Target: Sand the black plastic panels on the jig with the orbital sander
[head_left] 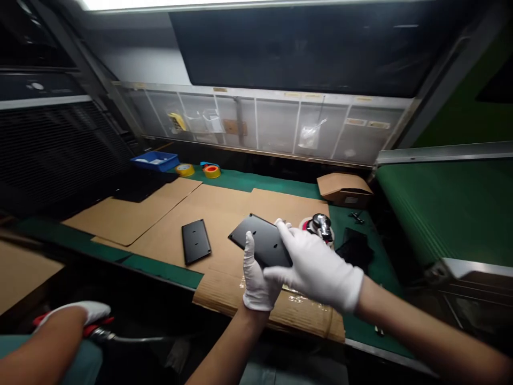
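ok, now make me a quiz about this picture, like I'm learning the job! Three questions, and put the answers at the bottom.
1. True or false: the left hand and right hand holding the black panel are both gloved in white.

2. Fill in the gap: the other panel lies flat on ____.

3. Pick one. Which is right beside the blue tray?
A) a cardboard box
B) a yellow tape roll
C) the silver-topped tool

Key:
1. True.
2. Cardboard.
3. B.
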`<state>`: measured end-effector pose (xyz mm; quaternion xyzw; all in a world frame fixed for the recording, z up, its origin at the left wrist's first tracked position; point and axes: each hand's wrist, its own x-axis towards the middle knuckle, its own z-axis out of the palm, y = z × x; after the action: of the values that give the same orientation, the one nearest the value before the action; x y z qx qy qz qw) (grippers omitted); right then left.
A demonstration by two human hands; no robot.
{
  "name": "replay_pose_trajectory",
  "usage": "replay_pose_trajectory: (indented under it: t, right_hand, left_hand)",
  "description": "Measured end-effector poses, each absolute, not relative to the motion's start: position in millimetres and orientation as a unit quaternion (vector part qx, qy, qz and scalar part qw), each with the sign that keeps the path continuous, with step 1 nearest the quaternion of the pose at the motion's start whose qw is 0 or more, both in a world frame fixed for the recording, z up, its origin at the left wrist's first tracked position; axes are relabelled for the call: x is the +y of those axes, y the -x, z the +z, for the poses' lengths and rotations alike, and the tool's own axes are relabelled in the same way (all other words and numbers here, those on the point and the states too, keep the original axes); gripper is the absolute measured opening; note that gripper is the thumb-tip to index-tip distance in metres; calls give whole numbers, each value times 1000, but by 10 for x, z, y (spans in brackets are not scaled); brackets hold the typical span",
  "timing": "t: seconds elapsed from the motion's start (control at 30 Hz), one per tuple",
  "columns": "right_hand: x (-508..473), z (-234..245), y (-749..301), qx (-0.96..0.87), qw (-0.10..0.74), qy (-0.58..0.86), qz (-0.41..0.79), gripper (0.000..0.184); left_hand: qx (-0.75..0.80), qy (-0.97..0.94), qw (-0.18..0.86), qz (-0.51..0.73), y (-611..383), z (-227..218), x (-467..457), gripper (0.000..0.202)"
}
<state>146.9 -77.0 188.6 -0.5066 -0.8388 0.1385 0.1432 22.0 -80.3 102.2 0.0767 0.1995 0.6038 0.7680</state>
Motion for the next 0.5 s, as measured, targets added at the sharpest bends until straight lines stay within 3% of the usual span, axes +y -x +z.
replay_pose_trajectory:
  t: [0.1, 0.2, 0.27, 0.37, 0.5]
  right_hand:
    - [-1115, 1321, -1690, -801, 263, 500, 200, 72]
    - [-1328, 661, -2389, -638, 305, 693, 141, 71]
    - [-1462, 208, -2854, -530, 185, 825, 58, 88]
    - [-1681, -327, -3300, -440, 20, 895, 66, 103]
    - [-1776, -645, -3551, -435, -1, 893, 116, 86]
  left_hand:
    - [211, -13, 788, 578, 173, 919, -913, 67]
    - [202, 39, 820, 534, 455, 804, -1086, 67]
    - [187, 63, 827, 527, 542, 759, -1200, 72]
    - [165, 80, 849, 495, 568, 731, -1334, 85]
    - [146, 79, 877, 451, 541, 682, -1452, 86]
